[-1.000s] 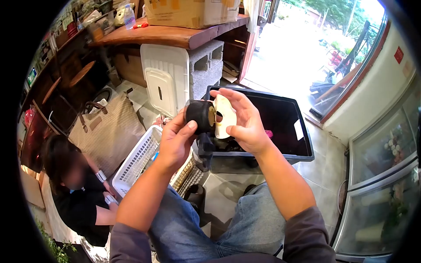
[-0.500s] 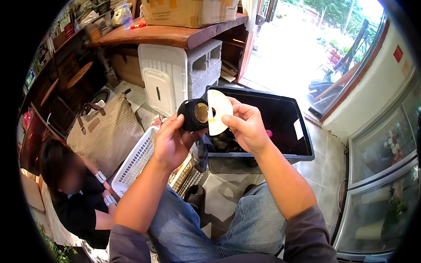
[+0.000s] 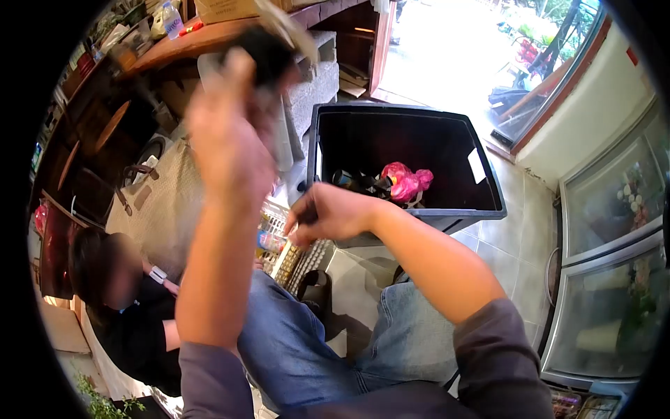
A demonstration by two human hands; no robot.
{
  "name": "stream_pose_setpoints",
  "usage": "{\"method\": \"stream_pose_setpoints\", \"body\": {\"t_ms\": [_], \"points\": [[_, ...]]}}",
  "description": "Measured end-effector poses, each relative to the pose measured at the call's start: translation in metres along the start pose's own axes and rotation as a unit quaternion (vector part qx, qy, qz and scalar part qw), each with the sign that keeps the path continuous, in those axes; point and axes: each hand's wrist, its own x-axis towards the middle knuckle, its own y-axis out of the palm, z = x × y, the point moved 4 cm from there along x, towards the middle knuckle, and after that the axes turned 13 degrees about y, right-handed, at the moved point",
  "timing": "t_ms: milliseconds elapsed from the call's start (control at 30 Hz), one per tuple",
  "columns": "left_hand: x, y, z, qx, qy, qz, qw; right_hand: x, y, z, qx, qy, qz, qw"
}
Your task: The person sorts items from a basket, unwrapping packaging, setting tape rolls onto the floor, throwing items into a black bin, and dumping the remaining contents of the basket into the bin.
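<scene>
My left hand point(image 3: 230, 133) is raised at the upper left, blurred by motion. Its fingers are wrapped round a dark, rounded black object point(image 3: 269, 56), whose kind I cannot make out. A pale flat piece point(image 3: 293, 31), smeared too, shows against the far side of the black object. Lower down, my right hand point(image 3: 335, 215) is closed, its fingers curled towards the thumb, between the white basket and the black bin. Whatever its fingertips hold, if anything, is hidden.
The black bin point(image 3: 412, 220) holds a pink plastic bundle point(image 3: 406, 183) and dark items. A slatted white basket point(image 3: 283, 269) stands by my knees. At left sit a person point(image 3: 132, 314) and a woven bag point(image 3: 164, 209). Glass-fronted doors point(image 3: 611, 307) are at right.
My left hand has swung up and left with the black object and the pale piece. My right hand has let go of the pale piece and dropped down and left.
</scene>
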Motion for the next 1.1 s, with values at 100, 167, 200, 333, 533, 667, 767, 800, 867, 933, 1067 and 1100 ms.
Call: {"method": "stream_pose_setpoints", "body": {"t_ms": [100, 167, 200, 333, 533, 667, 767, 800, 867, 933, 1067, 1100], "points": [[0.029, 0.05, -0.081, -0.001, 0.311, 0.038, 0.95, -0.02, -0.081, -0.019, -0.215, -0.187, -0.545, 0.788], [0.03, 0.056, -0.087, 0.177, 0.524, 0.055, 0.832, -0.071, -0.134, -0.031, -0.204, -0.09, -0.769, 0.599], [0.026, 0.043, -0.062, 0.311, 0.589, 0.077, 0.742, -0.093, -0.15, -0.054, -0.209, -0.015, -0.834, 0.511], [-0.059, -0.044, 0.131, 0.53, 0.05, 0.575, 0.622, -0.103, -0.197, -0.217, -0.262, 0.481, -0.486, 0.681], [-0.027, -0.132, 0.064, 0.381, -0.14, 0.36, 0.84, -0.119, -0.185, -0.148, -0.282, 0.323, -0.554, 0.714], [-0.017, -0.255, 0.042, 0.449, -0.154, 0.186, 0.86, -0.078, -0.144, -0.102, -0.271, 0.185, -0.459, 0.826], [-0.062, -0.344, 0.04, 0.485, -0.253, 0.087, 0.832, -0.042, -0.114, -0.076, -0.226, 0.124, -0.4, 0.879], [-0.08, -0.373, 0.044, 0.507, -0.281, 0.103, 0.809, -0.032, -0.109, -0.073, -0.218, 0.11, -0.394, 0.886], [-0.125, -0.394, 0.047, 0.499, -0.323, 0.115, 0.796, -0.018, -0.097, -0.061, -0.202, 0.087, -0.386, 0.896], [-0.168, -0.409, 0.057, 0.452, -0.423, 0.09, 0.78, -0.01, -0.088, -0.048, -0.243, 0.087, -0.377, 0.89], [-0.235, -0.505, 0.093, 0.642, -0.431, 0.15, 0.617, -0.002, -0.085, -0.055, -0.24, 0.061, -0.38, 0.891], [-0.246, -0.525, 0.1, 0.682, -0.395, 0.153, 0.596, -0.002, -0.086, -0.055, -0.237, 0.064, -0.381, 0.891]]}}
